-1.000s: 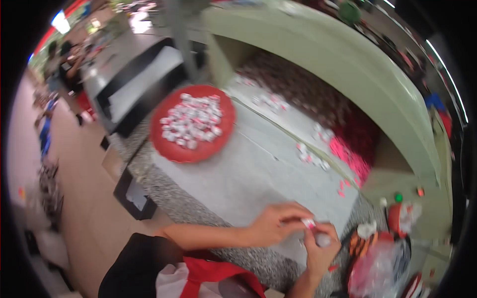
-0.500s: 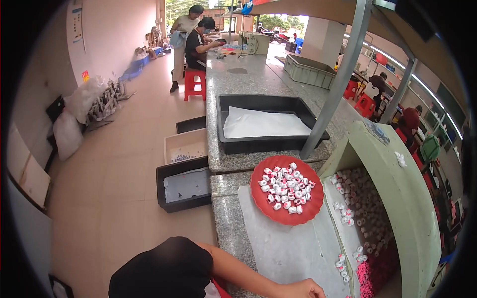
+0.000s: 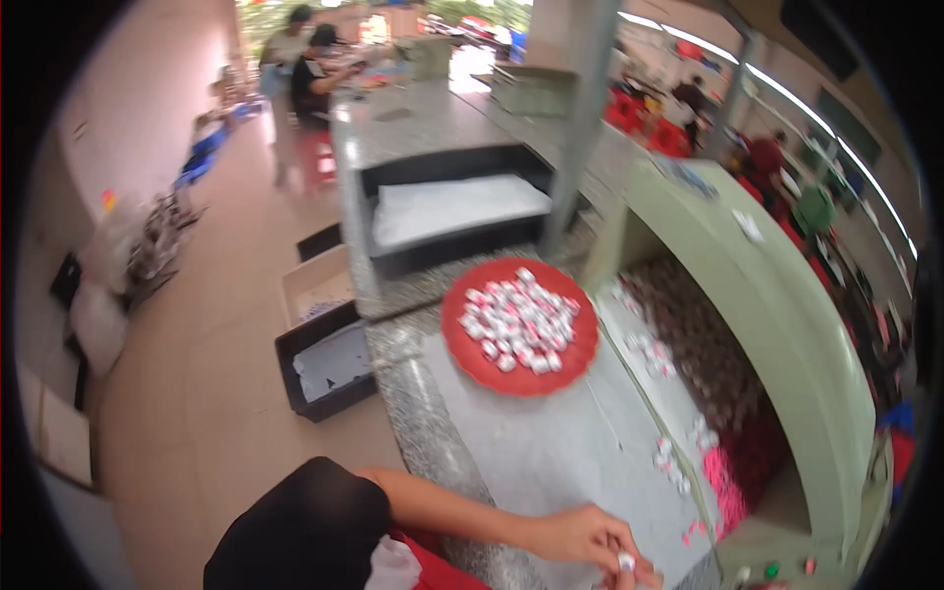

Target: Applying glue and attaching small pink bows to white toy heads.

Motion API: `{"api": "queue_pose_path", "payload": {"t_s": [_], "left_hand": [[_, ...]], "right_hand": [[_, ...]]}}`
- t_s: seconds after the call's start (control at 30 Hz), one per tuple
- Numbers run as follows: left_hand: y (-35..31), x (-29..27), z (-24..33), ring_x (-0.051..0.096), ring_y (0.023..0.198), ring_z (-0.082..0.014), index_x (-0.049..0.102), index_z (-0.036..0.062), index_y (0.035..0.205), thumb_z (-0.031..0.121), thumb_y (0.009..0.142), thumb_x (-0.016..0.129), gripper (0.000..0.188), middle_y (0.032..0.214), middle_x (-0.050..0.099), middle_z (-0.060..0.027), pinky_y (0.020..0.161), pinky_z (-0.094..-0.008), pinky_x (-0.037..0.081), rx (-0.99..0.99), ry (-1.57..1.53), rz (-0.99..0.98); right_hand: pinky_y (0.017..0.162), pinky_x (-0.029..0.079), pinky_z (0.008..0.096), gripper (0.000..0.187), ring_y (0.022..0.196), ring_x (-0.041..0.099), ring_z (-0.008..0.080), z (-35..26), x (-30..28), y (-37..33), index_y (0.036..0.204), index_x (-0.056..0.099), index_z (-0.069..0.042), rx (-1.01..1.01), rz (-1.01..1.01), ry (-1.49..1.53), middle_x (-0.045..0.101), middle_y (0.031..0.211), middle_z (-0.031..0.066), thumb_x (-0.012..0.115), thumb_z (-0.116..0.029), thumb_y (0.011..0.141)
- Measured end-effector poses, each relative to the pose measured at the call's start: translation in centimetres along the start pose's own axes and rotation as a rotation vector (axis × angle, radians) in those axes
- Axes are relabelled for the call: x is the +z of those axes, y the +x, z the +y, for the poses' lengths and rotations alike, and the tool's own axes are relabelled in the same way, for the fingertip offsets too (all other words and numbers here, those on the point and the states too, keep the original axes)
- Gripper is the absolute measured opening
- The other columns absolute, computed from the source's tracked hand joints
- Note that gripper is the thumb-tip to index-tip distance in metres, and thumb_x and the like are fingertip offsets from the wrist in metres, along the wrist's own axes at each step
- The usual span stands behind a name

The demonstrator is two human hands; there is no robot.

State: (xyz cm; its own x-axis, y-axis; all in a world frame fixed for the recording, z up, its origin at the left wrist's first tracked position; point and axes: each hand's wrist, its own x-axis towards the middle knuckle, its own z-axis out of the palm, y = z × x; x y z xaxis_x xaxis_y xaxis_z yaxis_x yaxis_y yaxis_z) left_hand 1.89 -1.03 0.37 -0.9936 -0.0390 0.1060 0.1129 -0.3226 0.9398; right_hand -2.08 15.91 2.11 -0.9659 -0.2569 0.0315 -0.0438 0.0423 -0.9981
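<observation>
My left hand [image 3: 575,536] reaches in over the worktop's near edge from a black-sleeved arm. Its fingers are bent and pinched round a small white bead-like piece [image 3: 626,561]; motion blur softens the fingertips. Ahead of the hand, a red scalloped plate [image 3: 462,356] carries many white pieces with pink spots [image 3: 521,320]. The plate rests partly on a white sheet [image 3: 551,442] spread over the stone top. Several similar pieces [image 3: 671,464] lie to the right of the sheet, beside the green cabinet's opening. My right hand is outside the picture.
A curved green cabinet [image 3: 767,285] stands at the right, with heaped pieces and small bright pink bits [image 3: 726,487] inside. Beyond the plate sits a black tray [image 3: 462,246] lined with white paper. A metal post [image 3: 580,128] rises beside it. Two people are at the far end.
The whole view has shifted, with plate and cabinet now further left and higher. More of my left hand shows, and a white piece is now visible at its fingers.
</observation>
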Motion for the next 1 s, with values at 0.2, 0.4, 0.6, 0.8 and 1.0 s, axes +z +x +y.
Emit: {"api": "queue_pose_path", "payload": {"t_s": [0.2, 0.4, 0.6, 0.8, 1.0], "left_hand": [[-2.7, -12.2, 5.8, 0.06, 0.076, -0.0129, 0.062, 0.0029, 0.087, -0.006, 0.07, 0.061, 0.018, 0.084, 0.062, -0.0054, 0.064, -0.0249, 0.049, 0.23, 1.038, 0.652], [8.9, -15.7, 7.6, 0.049, 0.1, -0.0317, 0.058, 0.0075, 0.101, 0.005, 0.069, 0.064, 0.033, 0.108, 0.049, -0.0138, 0.079, -0.0377, 0.043, 0.358, 1.5, 0.582], [30.3, -25.1, 0.6, 0.037, 0.115, -0.0312, 0.05, 0.0127, 0.115, 0.053, 0.069, 0.056, 0.062, 0.121, 0.046, -0.0128, 0.096, -0.0469, 0.027, 0.344, 1.623, 0.499], [31.5, -22.4, -1.0, 0.045, 0.108, -0.0301, 0.057, 0.0148, 0.107, 0.045, 0.076, 0.046, 0.045, 0.108, 0.056, -0.0122, 0.09, -0.0466, 0.032, 0.127, 1.685, 0.454], [22.2, -14.4, -2.1, 0.043, 0.103, -0.0318, 0.054, 0.0148, 0.104, 0.04, 0.073, 0.055, 0.04, 0.108, 0.049, -0.0148, 0.081, -0.0469, 0.036, 0.108, 1.706, 0.53]], "right_hand": [[0.044, 0.043, 0.0209, 0.009, 0.058, 0.058, 0.0145, 0.5, 2.9, 2.9, 0.079, 0.053, 0.001, 0.125, -0.111, 0.135, 0.059, 0.09, 0.0173, 0.057, 0.004, 0.071], [0.046, 0.042, 0.0197, 0.009, 0.058, 0.056, 0.0118, 1.2, 0.9, 3.8, 0.082, 0.055, 0.002, 0.244, -0.092, 0.077, 0.061, 0.082, 0.0118, 0.06, -0.003, 0.076], [0.045, 0.043, 0.0195, 0.009, 0.058, 0.057, 0.0113, 1.1, 0.7, 3.4, 0.08, 0.055, 0.002, 0.228, -0.06, 0.045, 0.061, 0.077, 0.0102, 0.061, -0.003, 0.075], [0.044, 0.043, 0.0198, 0.009, 0.057, 0.057, 0.0114, 0.5, -0.3, 3.8, 0.08, 0.055, 0.002, 0.27, 0.034, 0.006, 0.061, 0.074, 0.0092, 0.061, -0.003, 0.075], [0.043, 0.042, 0.0201, 0.01, 0.055, 0.056, 0.0106, 2.4, -1.1, 4.6, 0.08, 0.055, 0.001, 0.203, 0.071, 0.013, 0.059, 0.07, 0.007, 0.062, -0.005, 0.075]]}}
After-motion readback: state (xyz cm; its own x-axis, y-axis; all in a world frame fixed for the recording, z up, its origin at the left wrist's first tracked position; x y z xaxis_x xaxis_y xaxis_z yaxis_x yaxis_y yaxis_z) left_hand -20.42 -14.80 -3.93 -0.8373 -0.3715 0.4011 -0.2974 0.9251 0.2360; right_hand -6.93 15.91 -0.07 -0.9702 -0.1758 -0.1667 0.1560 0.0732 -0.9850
